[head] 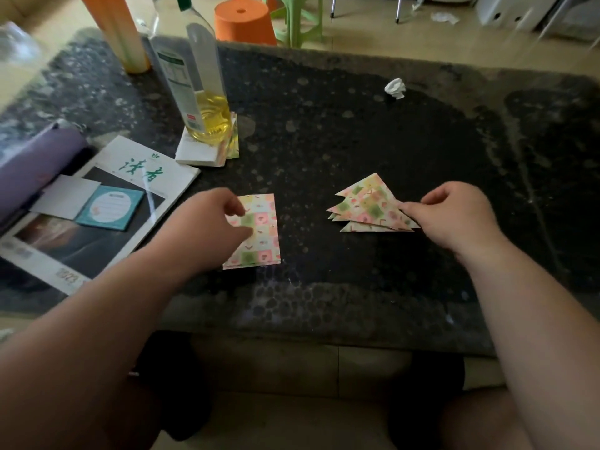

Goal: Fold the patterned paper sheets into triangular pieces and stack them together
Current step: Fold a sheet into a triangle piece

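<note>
The fanned pile of pastel-patterned folded paper triangles looks loose; a tug at its corner could likely slide the layers apart on the dark speckled glass table. The left hand might also lift two sheets at once. It reaches in from the left, thumb and curled fingers pinching the small stack of flat patterned paper sheets at centre. The right hand, wrist low, pinches the triangles' right corner.
</note>
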`<control>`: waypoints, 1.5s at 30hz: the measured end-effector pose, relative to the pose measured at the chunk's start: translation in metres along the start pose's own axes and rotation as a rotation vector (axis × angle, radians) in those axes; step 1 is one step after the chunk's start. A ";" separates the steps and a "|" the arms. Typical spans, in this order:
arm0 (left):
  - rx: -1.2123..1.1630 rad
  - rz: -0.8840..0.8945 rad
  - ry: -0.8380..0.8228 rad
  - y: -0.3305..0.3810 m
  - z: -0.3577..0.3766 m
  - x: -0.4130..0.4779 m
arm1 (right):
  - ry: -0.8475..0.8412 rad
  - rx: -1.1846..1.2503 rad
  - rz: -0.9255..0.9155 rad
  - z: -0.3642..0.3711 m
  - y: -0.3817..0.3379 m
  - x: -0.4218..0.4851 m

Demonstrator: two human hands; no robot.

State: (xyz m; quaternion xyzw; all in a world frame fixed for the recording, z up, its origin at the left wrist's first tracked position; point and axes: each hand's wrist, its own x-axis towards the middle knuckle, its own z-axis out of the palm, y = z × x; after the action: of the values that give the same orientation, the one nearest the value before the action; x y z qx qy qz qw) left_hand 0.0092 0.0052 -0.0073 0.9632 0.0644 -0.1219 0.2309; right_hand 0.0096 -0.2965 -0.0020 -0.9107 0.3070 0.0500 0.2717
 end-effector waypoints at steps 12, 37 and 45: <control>0.141 0.033 -0.073 -0.024 0.021 -0.007 | -0.743 0.766 0.133 0.082 -0.086 -0.066; 0.163 0.101 -0.037 -0.031 0.032 -0.013 | -0.651 0.393 -0.028 0.104 -0.098 -0.069; 0.111 0.060 -0.055 -0.032 0.030 -0.010 | -0.843 0.417 -0.054 0.099 -0.087 -0.063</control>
State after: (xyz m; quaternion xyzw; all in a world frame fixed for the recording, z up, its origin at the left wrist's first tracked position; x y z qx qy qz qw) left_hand -0.0125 0.0194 -0.0446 0.9722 0.0224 -0.1447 0.1825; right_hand 0.0174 -0.1530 -0.0296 -0.7446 0.1498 0.3456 0.5511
